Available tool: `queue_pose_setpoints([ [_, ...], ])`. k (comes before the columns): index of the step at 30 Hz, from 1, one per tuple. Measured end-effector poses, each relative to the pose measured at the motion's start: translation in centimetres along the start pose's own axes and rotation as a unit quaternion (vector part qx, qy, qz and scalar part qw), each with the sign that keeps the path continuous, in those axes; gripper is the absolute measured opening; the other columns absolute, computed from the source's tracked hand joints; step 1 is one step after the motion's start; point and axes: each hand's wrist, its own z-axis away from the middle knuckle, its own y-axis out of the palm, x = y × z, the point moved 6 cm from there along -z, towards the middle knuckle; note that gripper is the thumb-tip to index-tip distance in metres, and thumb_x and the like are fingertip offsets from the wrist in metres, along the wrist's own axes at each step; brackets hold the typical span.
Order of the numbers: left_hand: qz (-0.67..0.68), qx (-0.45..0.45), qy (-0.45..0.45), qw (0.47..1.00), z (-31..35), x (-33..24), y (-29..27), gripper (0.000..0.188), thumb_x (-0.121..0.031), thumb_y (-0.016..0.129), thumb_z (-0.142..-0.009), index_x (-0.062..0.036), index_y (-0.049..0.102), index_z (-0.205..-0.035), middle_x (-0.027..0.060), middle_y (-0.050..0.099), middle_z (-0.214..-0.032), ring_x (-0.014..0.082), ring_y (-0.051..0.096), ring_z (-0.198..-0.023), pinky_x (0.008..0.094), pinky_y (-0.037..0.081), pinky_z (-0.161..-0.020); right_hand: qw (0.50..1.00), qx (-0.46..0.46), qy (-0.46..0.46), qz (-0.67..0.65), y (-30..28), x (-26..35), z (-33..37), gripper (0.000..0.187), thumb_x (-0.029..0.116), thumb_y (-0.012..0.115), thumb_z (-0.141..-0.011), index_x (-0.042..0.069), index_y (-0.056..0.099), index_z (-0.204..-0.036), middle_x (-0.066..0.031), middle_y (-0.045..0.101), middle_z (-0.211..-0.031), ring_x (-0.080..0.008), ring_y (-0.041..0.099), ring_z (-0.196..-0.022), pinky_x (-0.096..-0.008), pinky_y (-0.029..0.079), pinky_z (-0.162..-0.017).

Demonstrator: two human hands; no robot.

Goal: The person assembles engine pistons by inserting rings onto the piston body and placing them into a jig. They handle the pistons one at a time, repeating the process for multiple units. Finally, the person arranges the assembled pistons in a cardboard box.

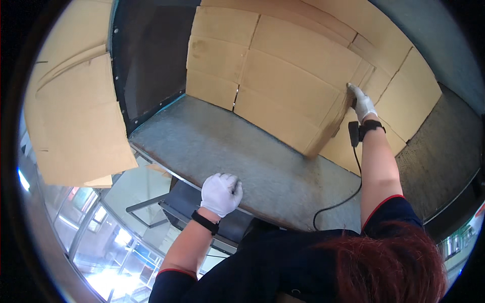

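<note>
At the right edge of a folded cardboard sheet [288, 91], my right hand [364, 105] in a white glove is closed on the board's border. The sheet is brown, creased, and leans upright on the grey worktop [222, 136]. Blur runs along its right edge near the hand. My left hand [221, 194], also in a white glove, is curled into a fist at the worktop's front edge, apart from the cardboard. Nothing shows in its fingers.
More cardboard [419, 96] stands behind the sheet and to its right. A dark panel [151, 55] bounds the worktop at the left, with cardboard sheets [81, 121] beyond it. From my right wrist's band a black cable [339, 206] trails across the worktop.
</note>
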Motion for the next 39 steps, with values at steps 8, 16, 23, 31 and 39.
queue_pose_setpoints([
  [8, 0.047, -0.035, -0.01, 0.998, -0.3, -0.6, -1.6, 0.059, -0.028, 0.077, -0.079, -0.0071, 0.055, -0.129, 0.0156, 0.067, -0.112, 0.036, 0.066, -0.1, 0.0417, 0.054, -0.084, 0.865, 0.351, -0.349, 0.086, 20.4, 10.2, 26.8, 0.07, 0.018, 0.08, -0.084, -0.002, 0.043, -0.14, -0.0175, 0.055, -0.134, -0.0246, 0.056, -0.119, -0.037, 0.049, -0.101],
  [16, 0.016, -0.212, -0.1, 0.972, 1.5, 2.2, -0.8, 0.04, -0.009, 0.061, -0.087, 0.0, 0.058, -0.126, 0.0208, 0.068, -0.102, 0.0427, 0.066, -0.091, 0.047, 0.052, -0.081, 0.848, 0.33, -0.394, 0.131, 27.0, 8.9, 26.4, 0.059, 0.024, 0.075, -0.09, 0.0, 0.052, -0.139, -0.0233, 0.061, -0.129, -0.0338, 0.062, -0.119, -0.0414, 0.052, -0.1],
  [23, -0.047, -0.262, -0.093, 0.959, 1.9, 2.0, -1.0, 0.039, 0.0, 0.061, -0.082, 0.0003, 0.061, -0.121, 0.0206, 0.068, -0.097, 0.0414, 0.065, -0.086, 0.048, 0.052, -0.077, 0.735, -0.086, -0.18, 0.648, 7.8, 2.9, 2.1, 0.05, 0.041, 0.065, -0.09, 0.007, 0.061, -0.127, -0.0162, 0.062, -0.134, -0.037, 0.059, -0.123, -0.0458, 0.05, -0.102],
  [31, 0.031, -0.219, -0.094, 0.971, 1.5, 2.7, -0.9, 0.041, 0.001, 0.062, -0.08, -0.0006, 0.062, -0.12, 0.0199, 0.069, -0.098, 0.0403, 0.065, -0.086, 0.046, 0.052, -0.077, 0.69, 0.159, -0.075, 0.702, 4.4, 2.5, 1.6, 0.044, 0.027, 0.042, -0.105, 0.012, 0.052, -0.145, -0.0234, 0.064, -0.13, -0.035, 0.06, -0.123, -0.0448, 0.049, -0.101],
  [39, 0.029, -0.201, -0.093, 0.975, 1.8, 2.7, -0.6, 0.04, 0.002, 0.06, -0.083, -0.0001, 0.062, -0.123, 0.0199, 0.069, -0.104, 0.0399, 0.065, -0.088, 0.0456, 0.052, -0.078, 0.685, 0.551, 0.318, 0.355, 7.9, -8.5, 26.4, 0.099, 0.08, 0.049, -0.088, 0.009, 0.037, -0.156, -0.0212, 0.037, -0.159, -0.0362, 0.048, -0.138, -0.0485, 0.05, -0.105],
])
